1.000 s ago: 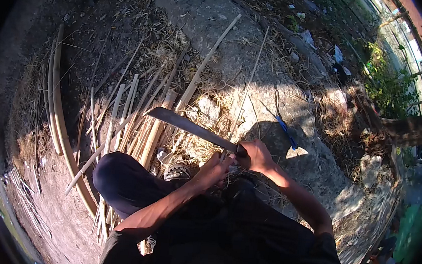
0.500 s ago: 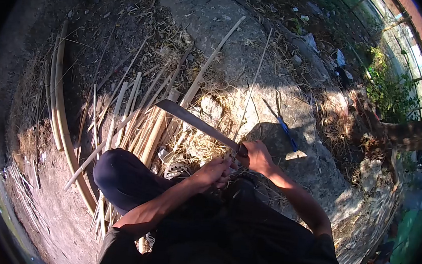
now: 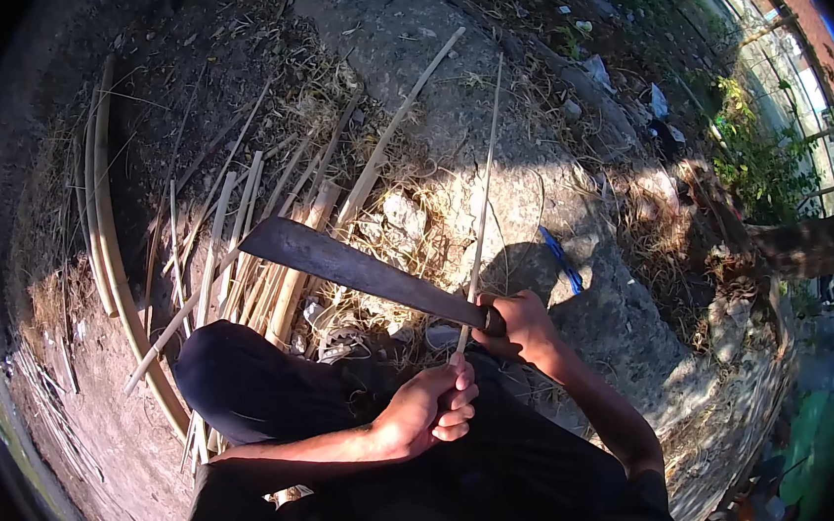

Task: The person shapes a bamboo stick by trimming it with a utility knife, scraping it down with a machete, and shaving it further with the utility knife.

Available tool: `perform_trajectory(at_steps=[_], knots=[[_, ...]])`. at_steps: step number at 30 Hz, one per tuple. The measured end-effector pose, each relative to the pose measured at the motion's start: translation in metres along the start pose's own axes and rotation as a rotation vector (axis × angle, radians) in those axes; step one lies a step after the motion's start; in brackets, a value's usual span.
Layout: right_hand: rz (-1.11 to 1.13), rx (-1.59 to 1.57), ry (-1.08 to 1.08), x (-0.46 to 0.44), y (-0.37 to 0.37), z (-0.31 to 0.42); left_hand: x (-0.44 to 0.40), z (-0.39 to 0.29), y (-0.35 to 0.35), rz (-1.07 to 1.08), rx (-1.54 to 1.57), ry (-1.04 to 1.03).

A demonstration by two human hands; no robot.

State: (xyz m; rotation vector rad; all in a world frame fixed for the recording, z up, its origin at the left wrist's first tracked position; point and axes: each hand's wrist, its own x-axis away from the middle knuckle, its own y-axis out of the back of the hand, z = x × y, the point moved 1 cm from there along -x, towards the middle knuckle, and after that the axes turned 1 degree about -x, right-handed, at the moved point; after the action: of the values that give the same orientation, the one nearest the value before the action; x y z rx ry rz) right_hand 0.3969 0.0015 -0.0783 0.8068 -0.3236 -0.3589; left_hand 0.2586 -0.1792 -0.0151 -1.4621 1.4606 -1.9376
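My right hand (image 3: 520,327) is closed around the handle of a machete (image 3: 357,267), whose broad dark blade points to the left. A thin bamboo strip (image 3: 486,187) runs away from me over the ground, passing the blade close to the handle. Its near end is gripped in my left hand (image 3: 432,404), which is closed, in front of my lap. The blade appears to touch the strip, though the exact contact is hard to make out.
Many split bamboo pieces (image 3: 289,304) lie left of centre, beside my bent knee (image 3: 228,383). Long curved bamboo lengths (image 3: 122,284) rest farther left. A blue, pen-like object (image 3: 562,261) lies on the rock (image 3: 531,206). A tree trunk (image 3: 815,251) and a green bush (image 3: 758,156) stand at right.
My left hand has drawn back toward my body with the strip. The machete blade has turned to show more of its flat side, and its handle has shifted slightly nearer me.
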Motion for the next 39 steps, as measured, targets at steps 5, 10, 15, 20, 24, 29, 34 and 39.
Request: perform_trajectory(at_steps=[5,10,15,20,24,29,34,39], knots=[[-0.113,0.043,0.062,0.012,0.018,0.013,0.027,0.004,-0.035,0.048,0.042,0.015],[-0.038,0.053,0.062,0.010,0.049,0.052,0.051,0.006,-0.058,0.096,0.106,0.053],[-0.007,-0.039,0.069,0.015,0.057,0.067,0.063,0.013,-0.063,0.140,0.161,0.074],[0.152,-0.095,0.146,0.020,0.053,0.072,0.045,0.001,-0.036,0.071,0.091,0.020],[0.136,0.023,0.081,0.017,0.035,0.056,0.037,0.004,-0.012,0.161,0.162,0.027],[0.189,0.010,0.072,0.010,0.018,0.036,0.025,0.000,-0.001,0.032,0.076,0.045],[0.126,-0.097,0.120,0.009,-0.001,0.028,0.013,0.000,0.013,-0.068,-0.194,0.016],[0.169,0.025,0.060,0.005,-0.004,0.032,0.012,0.001,0.017,-0.088,-0.246,0.018]])
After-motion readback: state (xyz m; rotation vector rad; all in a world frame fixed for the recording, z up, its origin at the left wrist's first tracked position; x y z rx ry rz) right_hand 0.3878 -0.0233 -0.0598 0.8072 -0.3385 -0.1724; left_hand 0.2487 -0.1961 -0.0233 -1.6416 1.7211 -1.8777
